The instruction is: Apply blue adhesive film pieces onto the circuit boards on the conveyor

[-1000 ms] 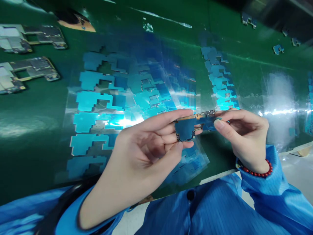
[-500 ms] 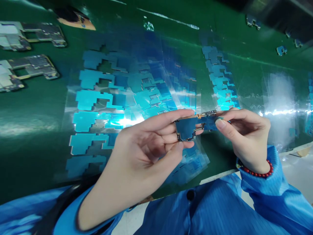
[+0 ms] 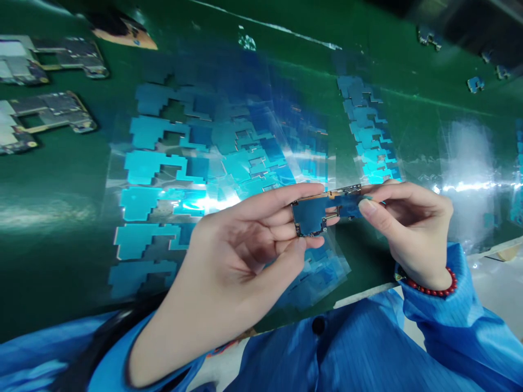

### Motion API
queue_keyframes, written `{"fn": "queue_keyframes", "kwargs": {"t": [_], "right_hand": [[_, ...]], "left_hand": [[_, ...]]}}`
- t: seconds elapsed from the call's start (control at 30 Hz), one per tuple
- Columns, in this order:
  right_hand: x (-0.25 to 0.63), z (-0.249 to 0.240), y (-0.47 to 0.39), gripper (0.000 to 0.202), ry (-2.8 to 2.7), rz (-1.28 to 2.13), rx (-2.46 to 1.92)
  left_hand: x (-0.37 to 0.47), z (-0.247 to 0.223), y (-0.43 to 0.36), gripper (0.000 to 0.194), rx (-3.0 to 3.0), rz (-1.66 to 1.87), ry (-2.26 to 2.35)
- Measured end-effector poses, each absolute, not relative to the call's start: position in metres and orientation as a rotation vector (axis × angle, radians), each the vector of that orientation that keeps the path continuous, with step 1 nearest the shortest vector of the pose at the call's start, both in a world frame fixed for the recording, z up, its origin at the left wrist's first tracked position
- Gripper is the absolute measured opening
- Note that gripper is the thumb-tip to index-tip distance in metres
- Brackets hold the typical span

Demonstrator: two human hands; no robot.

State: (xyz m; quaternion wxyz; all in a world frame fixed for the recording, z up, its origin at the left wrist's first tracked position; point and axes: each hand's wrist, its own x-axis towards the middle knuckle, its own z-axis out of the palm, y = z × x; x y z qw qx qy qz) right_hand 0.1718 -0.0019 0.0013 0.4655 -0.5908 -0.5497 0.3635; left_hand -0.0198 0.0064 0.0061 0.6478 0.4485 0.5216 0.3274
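Between my two hands is a small circuit board (image 3: pixel 309 215) with a dark blue film over its face and black components along its edges. My left hand (image 3: pixel 245 245) grips its left part, thumb at the lower edge and fingers along the top and behind. The thumb and index finger of my right hand (image 3: pixel 408 218) pinch the board's right end, where the thumb tip covers part of the blue film. Below the hands, clear sheets bearing blue board-shaped film pieces (image 3: pixel 143 167) lie on the green table mat (image 3: pixel 61 212).
Two larger circuit boards (image 3: pixel 61 111) lie at the far left. A narrower strip of blue film pieces (image 3: pixel 370 136) is beyond my right hand. Several small boards (image 3: pixel 475 84) sit at the upper right. The table's front edge (image 3: pixel 363 295) runs close to my body.
Both hands keep nearly the same hold on the circuit board. The view has shifted very slightly; nothing has been let go or picked up.
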Motion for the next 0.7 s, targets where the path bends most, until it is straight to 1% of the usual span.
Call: {"fn": "queue_keyframes", "kwargs": {"t": [0.4, 0.7], "right_hand": [[0.1699, 0.0027, -0.0012, 0.011, -1.349, 0.880, -1.441], [0.1704, 0.0015, -0.0012, 0.020, -1.346, 0.893, -1.399]], "left_hand": [[-0.0194, 0.0061, 0.0072, 0.033, 1.051, 0.764, 1.184], [-0.0176, 0.0036, 0.0055, 0.033, 1.015, 0.824, 1.201]]}}
